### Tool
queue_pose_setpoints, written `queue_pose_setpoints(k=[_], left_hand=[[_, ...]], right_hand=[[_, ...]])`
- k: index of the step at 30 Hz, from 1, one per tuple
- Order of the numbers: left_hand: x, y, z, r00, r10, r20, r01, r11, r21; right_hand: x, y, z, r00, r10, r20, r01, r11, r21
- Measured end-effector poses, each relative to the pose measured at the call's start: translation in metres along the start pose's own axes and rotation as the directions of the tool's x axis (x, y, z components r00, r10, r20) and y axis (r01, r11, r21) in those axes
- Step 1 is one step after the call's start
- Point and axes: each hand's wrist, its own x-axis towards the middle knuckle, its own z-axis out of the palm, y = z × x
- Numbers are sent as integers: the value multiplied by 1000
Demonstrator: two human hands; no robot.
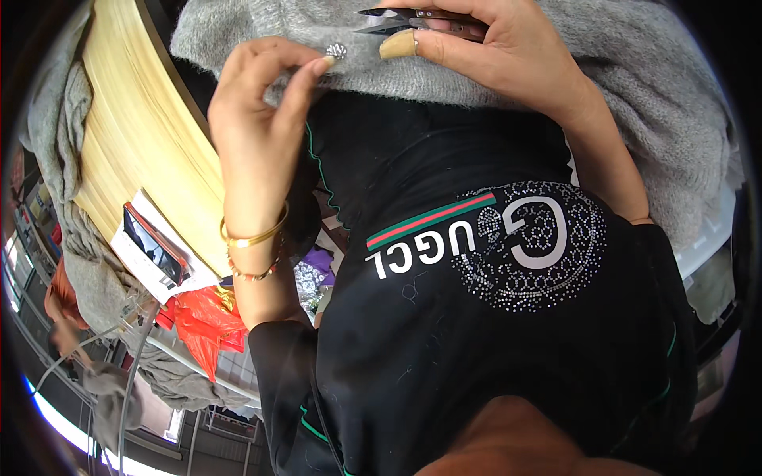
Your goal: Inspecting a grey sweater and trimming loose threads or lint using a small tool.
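Observation:
My left hand [266, 95] pinches a small, round, silvery faceted button [336, 51] between thumb and forefinger, over a grey fuzzy knit garment [254, 24]. To its right, my right hand [508, 51] is closed around a pair of dark thread snips [448, 22]. The blades point left toward the button and stand a little apart. A tan covering wraps the tip of my right thumb. Whether a thread joins the button to the knit I cannot make out. The grey knit spreads under both hands and down the right side.
A pale yellow wooden tabletop [131, 103] curves along the left. On its near edge a phone [155, 246] with a red rim lies on white paper. Below are a red plastic bag [208, 321] and more grey knits [91, 270]. Another person's arm [67, 317] shows far left.

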Motion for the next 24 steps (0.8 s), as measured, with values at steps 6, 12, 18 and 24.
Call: queue_pose_setpoints(k=[6,12,18,24], left_hand=[[-1,16,-15,944,-323,66,308,793,-525],[-4,23,-10,946,-320,56,282,720,-634],[-5,23,-9,939,-343,24,272,700,-660],[-4,24,-3,964,-267,-23,190,741,-644]], right_hand=[[-2,-15,-5,997,-66,42,68,997,-31],[2,-27,-3,949,-315,-19,307,935,-177],[-1,-30,2,926,-377,-28,349,881,-320],[-1,-28,5,912,-403,-75,339,844,-415]])
